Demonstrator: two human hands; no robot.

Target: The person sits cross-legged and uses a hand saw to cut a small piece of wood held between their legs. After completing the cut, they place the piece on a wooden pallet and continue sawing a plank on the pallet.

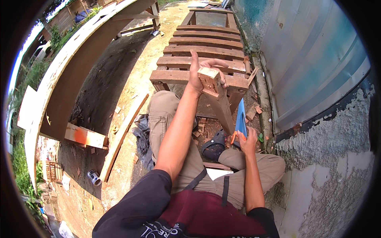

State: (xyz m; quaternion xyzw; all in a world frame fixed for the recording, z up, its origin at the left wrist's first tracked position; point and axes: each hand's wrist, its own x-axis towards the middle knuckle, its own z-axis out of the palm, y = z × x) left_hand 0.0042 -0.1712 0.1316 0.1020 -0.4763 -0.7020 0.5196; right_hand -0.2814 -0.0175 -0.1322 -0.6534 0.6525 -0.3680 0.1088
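My left hand (195, 81) is curled around the upper end of a squared wooden post (222, 109), its thumb sticking up and its fingers behind the wood. The post leans, its cut, stepped end uppermost and its lower end down by my foot. To the right of the post, my right hand (249, 139) grips a handsaw by its orange handle (234, 137). The saw's blue blade (241, 118) points up and away from me, alongside the post. Just past my left hand stands a slatted wooden frame (198, 62), like a low bench.
A loose plank (124, 137) lies on the ground left of my knee, with a can (94, 177) near its end. A long wooden table (73, 59) stands at the left. Close on my right is a wall (317, 79). Wood scraps (201, 126) surround my dark clog (214, 146).
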